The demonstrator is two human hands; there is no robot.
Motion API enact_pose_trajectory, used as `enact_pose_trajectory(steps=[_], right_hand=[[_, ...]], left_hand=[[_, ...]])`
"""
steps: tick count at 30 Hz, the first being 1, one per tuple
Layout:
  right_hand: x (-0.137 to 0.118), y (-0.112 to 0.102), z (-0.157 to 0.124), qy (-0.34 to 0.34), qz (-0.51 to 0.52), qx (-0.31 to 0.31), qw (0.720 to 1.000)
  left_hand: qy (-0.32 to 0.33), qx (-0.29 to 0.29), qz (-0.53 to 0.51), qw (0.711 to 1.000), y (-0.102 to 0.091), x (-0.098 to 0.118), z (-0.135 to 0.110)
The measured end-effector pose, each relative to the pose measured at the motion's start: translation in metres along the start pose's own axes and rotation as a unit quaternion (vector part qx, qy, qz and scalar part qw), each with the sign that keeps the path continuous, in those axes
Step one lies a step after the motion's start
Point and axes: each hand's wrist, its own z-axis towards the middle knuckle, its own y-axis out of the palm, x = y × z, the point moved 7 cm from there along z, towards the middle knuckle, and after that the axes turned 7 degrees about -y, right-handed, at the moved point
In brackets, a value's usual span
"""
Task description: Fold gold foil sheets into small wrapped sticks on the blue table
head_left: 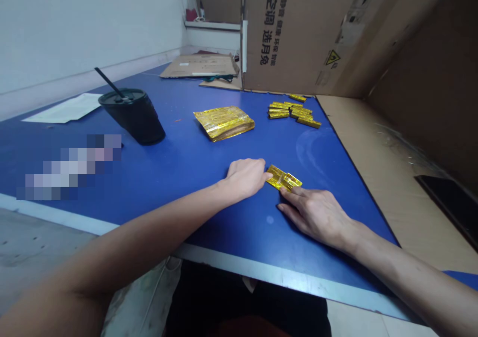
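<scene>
A small sheet of gold foil paper (275, 177), partly folded over at its right end, lies flat on the blue table between my two hands. At its left edge is my left hand (247, 176), closed, with fingers curled under and the thumb against the foil. My right hand (317, 211) rests at the other side with fingers stretched out, the fingertips touching the foil's lower right edge. The thumb of that hand lies apart, on the table. Further back sits a stack of gold foil sheets (225, 122).
Several folded gold foil strips (291, 111) lie in a group at the back right. A dark cup (136, 118) with a straw stands at left, beside white paper (65, 108). A large cardboard box (298, 38) walls the back, and flat cardboard (199, 65) lies behind.
</scene>
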Motion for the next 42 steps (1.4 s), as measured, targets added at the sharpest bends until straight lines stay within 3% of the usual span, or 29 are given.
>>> enact_pose_trajectory(steps=[7,11,14,17,21,34,42], right_hand=[[-0.001,0.000,-0.001,0.018,0.063,-0.015,0.998],[0.000,0.003,-0.002,0.031,0.077,-0.002,0.997],[0.000,0.004,-0.002,0.036,0.074,-0.005,0.997],[-0.001,0.004,-0.001,0.031,0.071,-0.009,0.997],[-0.003,0.003,-0.001,0.024,0.074,-0.007,0.997],[-0.006,0.005,-0.001,0.021,0.075,-0.031,0.996],[-0.007,-0.003,-0.010,0.042,0.085,-0.032,0.995]], left_hand=[[0.006,0.007,0.002,1.000,0.000,0.003,0.005],[0.089,0.102,0.023,0.991,-0.006,0.013,-0.008],[0.162,0.132,0.046,0.977,-0.005,0.019,-0.027],[0.215,0.113,0.026,0.970,0.002,0.024,-0.047],[0.210,0.122,-0.002,0.970,0.005,0.025,-0.059],[0.254,0.058,-0.027,0.965,0.006,0.031,-0.052],[0.245,0.063,-0.007,0.967,0.008,0.032,-0.052]])
